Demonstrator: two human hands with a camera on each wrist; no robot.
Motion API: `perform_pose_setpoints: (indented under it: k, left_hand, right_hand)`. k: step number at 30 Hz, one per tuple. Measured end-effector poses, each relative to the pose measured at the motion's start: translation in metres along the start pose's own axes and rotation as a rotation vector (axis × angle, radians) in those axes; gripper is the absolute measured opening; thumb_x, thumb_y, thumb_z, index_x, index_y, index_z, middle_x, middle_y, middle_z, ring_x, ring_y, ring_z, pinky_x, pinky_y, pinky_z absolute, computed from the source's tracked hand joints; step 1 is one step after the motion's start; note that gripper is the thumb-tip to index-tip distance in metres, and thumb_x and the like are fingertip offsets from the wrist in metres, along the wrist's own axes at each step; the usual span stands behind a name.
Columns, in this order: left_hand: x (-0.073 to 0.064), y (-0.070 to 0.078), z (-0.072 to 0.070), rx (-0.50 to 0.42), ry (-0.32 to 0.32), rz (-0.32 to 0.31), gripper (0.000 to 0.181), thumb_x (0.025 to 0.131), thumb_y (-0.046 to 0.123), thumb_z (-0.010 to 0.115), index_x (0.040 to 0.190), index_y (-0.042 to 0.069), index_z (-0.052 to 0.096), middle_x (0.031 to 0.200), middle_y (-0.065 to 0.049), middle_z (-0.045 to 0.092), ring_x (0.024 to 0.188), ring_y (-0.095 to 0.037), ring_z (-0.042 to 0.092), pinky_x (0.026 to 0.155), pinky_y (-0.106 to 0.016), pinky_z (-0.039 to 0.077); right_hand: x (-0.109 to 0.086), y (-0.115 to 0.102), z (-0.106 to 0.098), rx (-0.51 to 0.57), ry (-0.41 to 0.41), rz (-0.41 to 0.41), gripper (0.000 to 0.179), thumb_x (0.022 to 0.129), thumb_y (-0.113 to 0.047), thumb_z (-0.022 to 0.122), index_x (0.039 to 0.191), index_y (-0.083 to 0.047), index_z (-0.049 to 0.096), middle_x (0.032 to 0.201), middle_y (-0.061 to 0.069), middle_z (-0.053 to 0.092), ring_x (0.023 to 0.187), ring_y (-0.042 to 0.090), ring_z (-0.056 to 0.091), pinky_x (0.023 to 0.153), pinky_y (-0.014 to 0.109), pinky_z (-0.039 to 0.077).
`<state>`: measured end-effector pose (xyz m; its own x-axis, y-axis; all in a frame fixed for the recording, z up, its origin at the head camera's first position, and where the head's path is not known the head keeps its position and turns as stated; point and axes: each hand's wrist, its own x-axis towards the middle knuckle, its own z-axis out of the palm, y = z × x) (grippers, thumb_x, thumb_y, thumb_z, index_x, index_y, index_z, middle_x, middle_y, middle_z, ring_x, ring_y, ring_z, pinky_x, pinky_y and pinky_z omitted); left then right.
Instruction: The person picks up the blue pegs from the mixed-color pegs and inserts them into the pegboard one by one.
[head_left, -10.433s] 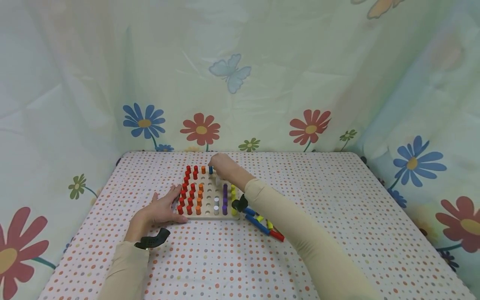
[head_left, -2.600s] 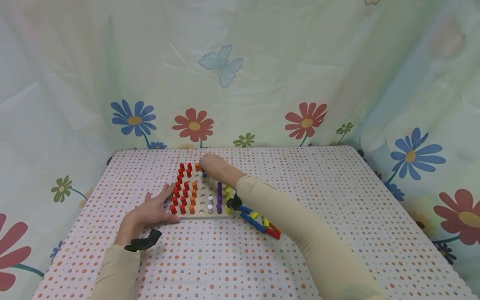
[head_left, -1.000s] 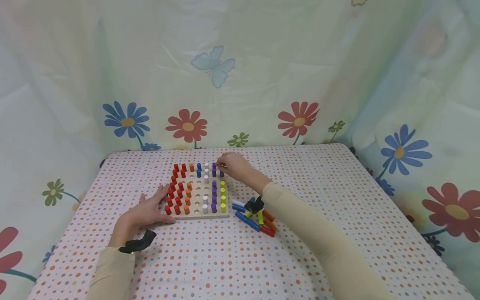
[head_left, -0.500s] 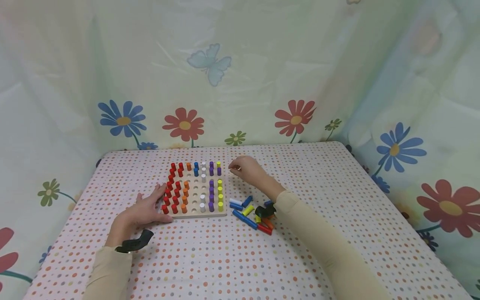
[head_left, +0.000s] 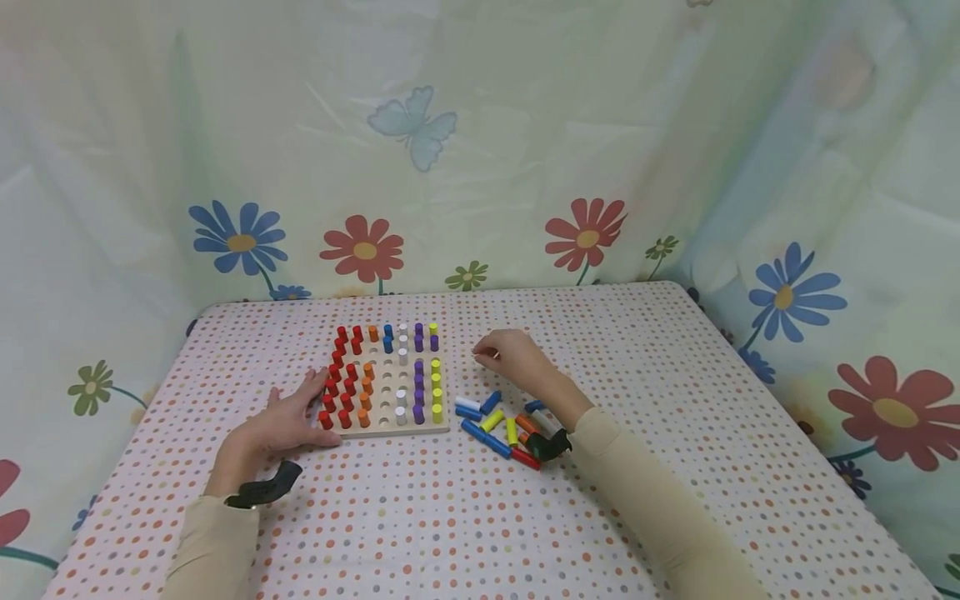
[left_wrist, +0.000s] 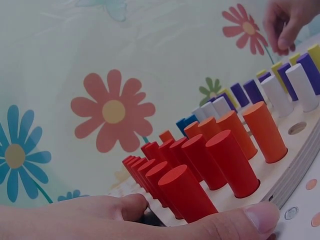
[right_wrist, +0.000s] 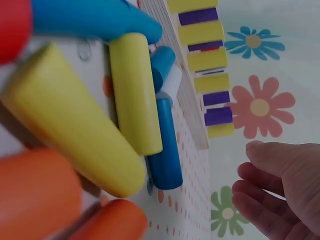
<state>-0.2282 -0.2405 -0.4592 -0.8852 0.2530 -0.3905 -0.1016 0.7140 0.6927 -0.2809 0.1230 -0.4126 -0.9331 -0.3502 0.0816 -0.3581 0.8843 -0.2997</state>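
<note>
A wooden pegboard (head_left: pixel 412 430) lies on the table, with upright pegs in columns of red, orange, blue, white, purple and yellow. Bare holes show in its middle columns. My left hand (head_left: pixel 281 425) rests against its left side, fingers spread; in the left wrist view the thumb (left_wrist: pixel 240 220) lies at the front corner beside the red pegs (left_wrist: pixel 185 192). Right of the board, my right hand (head_left: pixel 516 358) hovers with loosely bent fingers holding nothing. In the right wrist view, fingertips and thumb are apart. A yellow peg (head_left: pixel 433 328) stands in the far right corner hole.
Loose pegs lie right of the board: a white peg (head_left: pixel 468 402), a yellow peg (head_left: pixel 492 421), a red peg (head_left: pixel 526 459), several blue and orange ones. My right sleeve (head_left: pixel 660 492) reaches past them. A dotted cloth (head_left: pixel 420 525) covers the table.
My right hand has left the board's far right corner and moved right and nearer, with the yellow peg now showing there. Since the oldest frame, a second blue peg stands in its column.
</note>
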Motion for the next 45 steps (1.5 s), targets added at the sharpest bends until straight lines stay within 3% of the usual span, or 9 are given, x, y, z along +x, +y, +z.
perform_pose_setpoints:
  k: [6,10,15,25,33,38,45]
  left_hand:
    - [-0.001,0.000,-0.001,0.068,0.016,0.003,0.121,0.054,0.053,0.078,0.146,0.029,0.002,0.153,-0.008,-0.011,0.132,-0.039,-0.028,0.095,-0.067,-0.021]
    - [-0.002,0.002,-0.001,0.035,0.006,-0.025,0.122,0.055,0.052,0.078,0.145,0.031,-0.001,0.152,-0.004,-0.014,0.129,-0.040,-0.033,0.091,-0.070,-0.021]
    - [-0.003,0.004,-0.001,0.009,-0.006,-0.050,0.122,0.054,0.051,0.079,0.145,0.033,-0.002,0.152,-0.001,-0.016,0.126,-0.040,-0.037,0.090,-0.070,-0.021]
    - [-0.003,0.004,-0.003,0.092,0.020,0.014,0.124,0.054,0.054,0.077,0.146,0.025,-0.001,0.152,-0.008,-0.012,0.127,-0.044,-0.032,0.092,-0.068,-0.022]
    - [-0.002,0.003,-0.002,0.137,0.018,0.052,0.123,0.055,0.056,0.076,0.146,0.024,-0.001,0.152,-0.013,-0.010,0.129,-0.047,-0.026,0.093,-0.068,-0.021]
    - [-0.001,0.001,-0.002,0.148,0.024,0.064,0.125,0.055,0.057,0.076,0.146,0.019,0.001,0.152,-0.015,-0.009,0.131,-0.045,-0.023,0.095,-0.066,-0.022]
    - [-0.001,0.003,-0.002,0.138,0.022,0.047,0.125,0.054,0.057,0.076,0.146,0.018,0.001,0.152,-0.013,-0.010,0.130,-0.046,-0.025,0.095,-0.066,-0.021]
  right_hand:
    - [-0.019,-0.011,-0.005,-0.016,-0.036,-0.031,0.016,0.085,-0.028,0.062,0.097,-0.019,0.068,0.085,-0.009,0.064,0.075,0.003,0.056,0.066,0.018,0.049]
    - [-0.030,-0.015,-0.009,-0.040,-0.030,-0.075,0.016,0.085,-0.028,0.062,0.097,-0.019,0.068,0.085,-0.009,0.065,0.075,0.003,0.057,0.067,0.018,0.049]
    - [-0.039,-0.012,-0.015,0.004,-0.020,-0.053,0.016,0.084,-0.023,0.064,0.098,-0.017,0.069,0.087,-0.008,0.066,0.077,0.004,0.059,0.068,0.020,0.051]
    - [-0.042,-0.003,-0.015,0.058,-0.008,-0.032,0.018,0.085,-0.023,0.061,0.100,-0.017,0.068,0.089,-0.008,0.065,0.077,0.004,0.057,0.068,0.021,0.051]
    - [-0.050,-0.015,-0.015,-0.017,-0.069,-0.005,0.020,0.084,-0.031,0.062,0.102,-0.022,0.067,0.096,-0.009,0.063,0.086,0.007,0.058,0.075,0.023,0.050]
    - [-0.058,-0.027,-0.014,-0.087,-0.110,-0.085,0.028,0.082,-0.035,0.065,0.107,-0.021,0.065,0.106,-0.003,0.061,0.086,0.011,0.058,0.073,0.026,0.051]
    - [-0.070,-0.043,-0.009,-0.169,-0.180,-0.195,0.040,0.078,-0.039,0.068,0.114,-0.023,0.060,0.105,-0.004,0.055,0.077,0.006,0.051,0.061,0.019,0.046]
